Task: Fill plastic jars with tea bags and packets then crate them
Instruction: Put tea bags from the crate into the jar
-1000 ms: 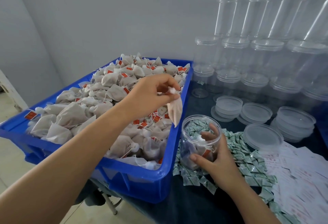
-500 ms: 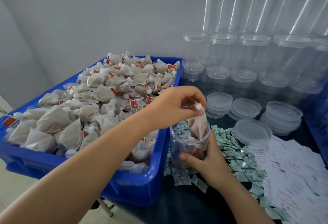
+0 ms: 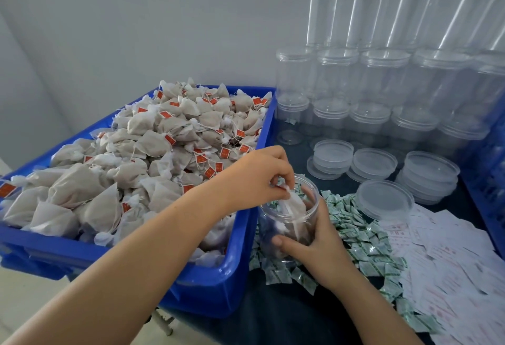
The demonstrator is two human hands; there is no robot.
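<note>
while the bag hangs at the jar mouth: everything turns on straight-down travel, no sideways shift needed.
tea bag [image 3: 293,205]: long axis near upright, tail end already below the rim, top knot pinched above it.
left hand [image 3: 261,178]: over the jar opening, fingertips pinching the bag's top; nearer hand to the bag by far.
right hand [image 3: 317,243]: wrapped round the jar's right side, thumb across the front wall, holding it steady.
jar [image 3: 287,231]: on the dark table, touching the blue crate's [image 3: 232,276] right wall, sitting among green packets [image 3: 363,246]; a few bags inside i think, clear wall makes it hard to count.
next move, my guess: let go w/ left, bag drops in; then back left to the crate pile for another.
risk: bag string could snag on the rim.
</note>
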